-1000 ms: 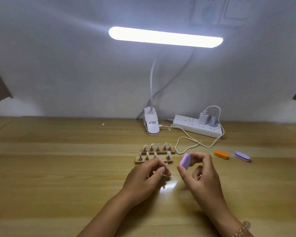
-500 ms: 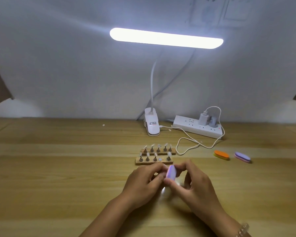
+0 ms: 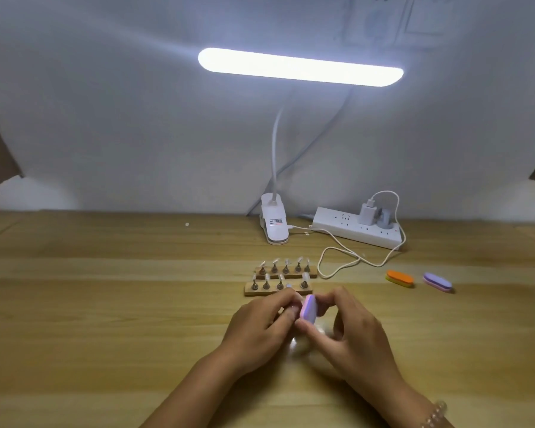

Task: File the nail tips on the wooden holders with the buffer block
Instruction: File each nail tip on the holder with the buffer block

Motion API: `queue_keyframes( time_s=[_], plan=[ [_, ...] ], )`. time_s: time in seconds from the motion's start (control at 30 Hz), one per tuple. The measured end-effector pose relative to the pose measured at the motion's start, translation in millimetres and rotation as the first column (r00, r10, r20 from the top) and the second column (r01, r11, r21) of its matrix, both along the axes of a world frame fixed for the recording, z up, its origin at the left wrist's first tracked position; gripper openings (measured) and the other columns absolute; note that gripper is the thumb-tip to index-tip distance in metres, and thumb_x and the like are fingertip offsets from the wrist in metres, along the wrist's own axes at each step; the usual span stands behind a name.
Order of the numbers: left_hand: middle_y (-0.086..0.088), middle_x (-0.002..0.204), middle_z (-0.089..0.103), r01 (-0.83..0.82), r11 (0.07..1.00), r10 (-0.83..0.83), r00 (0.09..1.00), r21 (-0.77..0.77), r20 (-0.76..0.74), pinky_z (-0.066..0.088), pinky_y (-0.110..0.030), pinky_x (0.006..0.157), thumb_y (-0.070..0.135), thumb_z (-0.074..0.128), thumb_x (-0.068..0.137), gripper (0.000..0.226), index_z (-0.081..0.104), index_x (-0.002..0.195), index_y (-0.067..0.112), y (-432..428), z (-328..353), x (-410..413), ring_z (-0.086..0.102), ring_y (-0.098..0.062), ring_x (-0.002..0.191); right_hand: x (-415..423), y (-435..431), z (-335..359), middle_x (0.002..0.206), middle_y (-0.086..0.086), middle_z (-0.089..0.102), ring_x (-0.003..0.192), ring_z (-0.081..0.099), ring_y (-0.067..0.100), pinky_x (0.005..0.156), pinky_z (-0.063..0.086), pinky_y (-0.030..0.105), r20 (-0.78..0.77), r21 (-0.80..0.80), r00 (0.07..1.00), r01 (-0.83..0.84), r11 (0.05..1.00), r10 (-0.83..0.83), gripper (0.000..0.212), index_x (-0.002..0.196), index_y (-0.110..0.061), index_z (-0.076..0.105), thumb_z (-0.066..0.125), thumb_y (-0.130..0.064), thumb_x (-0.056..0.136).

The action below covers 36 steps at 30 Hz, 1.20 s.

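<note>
The table (image 3: 105,304) runs wide to the left of the left hand (image 3: 260,329) and nearer than both wrists. The right hand (image 3: 352,335) pinches the buffer (image 3: 309,308) on edge between thumb and fingertips. The left fingers curl against the buffer's face; whatever they pinch is hidden. Two holders (image 3: 278,289) lie just beyond the knuckles, not touching them.

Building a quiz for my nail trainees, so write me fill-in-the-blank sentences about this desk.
The buffer block is pinched in the person's ____.
The far wooden holder carries ____ nail tips.
The near wooden holder carries ____, with one slot empty.
The orange buffer lies to the ____ of the spare purple buffer.
Missing: right hand; five; four; left.
</note>
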<state>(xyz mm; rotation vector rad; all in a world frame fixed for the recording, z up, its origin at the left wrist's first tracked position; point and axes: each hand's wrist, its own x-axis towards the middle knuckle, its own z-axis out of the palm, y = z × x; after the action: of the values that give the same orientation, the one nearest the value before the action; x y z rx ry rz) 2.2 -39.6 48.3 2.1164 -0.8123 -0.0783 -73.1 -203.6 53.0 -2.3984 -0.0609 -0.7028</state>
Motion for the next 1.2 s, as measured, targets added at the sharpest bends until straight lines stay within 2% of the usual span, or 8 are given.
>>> queue_keyframes(
  time_s=[0.17,0.3,0.4,0.57,0.73,0.9,1.13,1.2],
  plan=[
    [0.021,0.089,0.068,0.018,1.000,-0.018,1.000,-0.008,-0.010,0.052,-0.039,0.080,0.040,0.042,0.094,0.017,0.058,0.099,0.038,0.2,1.5,-0.1,0.064,-0.003,0.085,2.4,-5.0,-0.3,0.088,-0.020,0.060,0.062,0.052,0.007,0.057,0.038,0.018,-0.009,0.098,0.999,0.047,0.994,-0.047,0.031,0.087,-0.032,0.054,0.075,-0.050,0.074],
    [0.020,0.090,0.067,0.018,1.000,-0.018,1.000,-0.011,-0.015,0.050,-0.041,0.080,0.040,0.041,0.092,0.020,0.059,0.100,0.037,1.2,2.8,-0.2,0.062,-0.006,0.084,0.1,-1.2,-2.5,0.085,-0.018,0.059,0.058,0.050,0.005,0.054,0.036,0.012,0.001,-0.005,1.000,-0.028,1.000,0.028,0.033,0.087,-0.035,0.051,0.072,-0.055,0.073],
    [0.021,0.088,0.069,0.008,1.000,-0.008,1.000,-0.014,-0.025,0.051,-0.040,0.081,0.041,0.041,0.092,0.020,0.060,0.100,0.038,0.0,3.1,0.0,0.064,-0.004,0.085,5.8,-6.1,-3.3,0.091,-0.019,0.062,0.060,0.052,0.007,0.058,0.040,0.020,-0.014,0.115,1.000,0.018,0.993,-0.017,0.031,0.090,-0.033,0.055,0.079,-0.043,0.074],
    [0.017,0.095,0.069,0.026,0.998,-0.028,0.999,-0.049,-0.039,0.051,-0.045,0.080,0.036,0.042,0.093,0.022,0.061,0.103,0.037,1.0,2.6,0.3,0.064,-0.009,0.089,-1.0,1.7,-5.6,0.086,-0.024,0.056,0.059,0.049,-0.005,0.053,0.034,0.009,0.000,-0.037,0.998,-0.055,0.998,0.055,0.034,0.095,-0.032,0.054,0.073,-0.051,0.074],
    [0.015,0.094,0.074,0.040,0.986,-0.060,0.990,-0.162,-0.126,0.054,-0.044,0.089,0.033,0.044,0.096,0.017,0.061,0.099,0.030,-0.9,1.2,-0.8,0.072,-0.005,0.088,7.4,-11.6,-1.3,0.095,-0.021,0.062,0.051,0.052,0.007,0.056,0.041,0.029,0.011,0.246,0.990,0.132,0.960,-0.139,0.031,0.096,-0.033,0.054,0.078,-0.027,0.079],
    [0.009,0.086,0.068,0.028,0.985,-0.044,0.995,-0.169,-0.090,0.051,-0.052,0.079,0.037,0.047,0.094,0.009,0.055,0.096,0.034,0.3,-2.1,3.1,0.064,-0.019,0.083,-3.8,7.2,-1.2,0.090,-0.029,0.055,0.058,0.049,-0.006,0.055,0.044,0.023,-0.010,-0.035,0.999,-0.037,0.999,0.037,0.036,0.107,-0.034,0.054,0.075,-0.038,0.078],
    [0.009,0.087,0.067,0.037,0.990,-0.048,0.996,-0.139,-0.079,0.051,-0.051,0.079,0.037,0.048,0.094,0.013,0.060,0.094,0.033,0.0,1.1,2.2,0.063,-0.020,0.083,-3.2,2.8,-0.8,0.089,-0.022,0.058,0.057,0.049,-0.001,0.052,0.043,0.022,-0.022,-0.079,0.999,-0.027,0.997,0.025,0.035,0.099,-0.032,0.055,0.074,-0.050,0.075],
    [0.013,0.086,0.067,0.037,0.990,-0.048,0.996,-0.137,-0.080,0.052,-0.048,0.079,0.037,0.048,0.094,0.013,0.061,0.094,0.033,0.0,2.3,2.1,0.064,-0.016,0.083,0.1,0.7,1.3,0.089,-0.020,0.060,0.057,0.052,0.006,0.054,0.043,0.022,-0.025,0.031,1.000,-0.012,0.999,0.013,0.035,0.096,-0.032,0.055,0.078,-0.046,0.074]
  ],
)
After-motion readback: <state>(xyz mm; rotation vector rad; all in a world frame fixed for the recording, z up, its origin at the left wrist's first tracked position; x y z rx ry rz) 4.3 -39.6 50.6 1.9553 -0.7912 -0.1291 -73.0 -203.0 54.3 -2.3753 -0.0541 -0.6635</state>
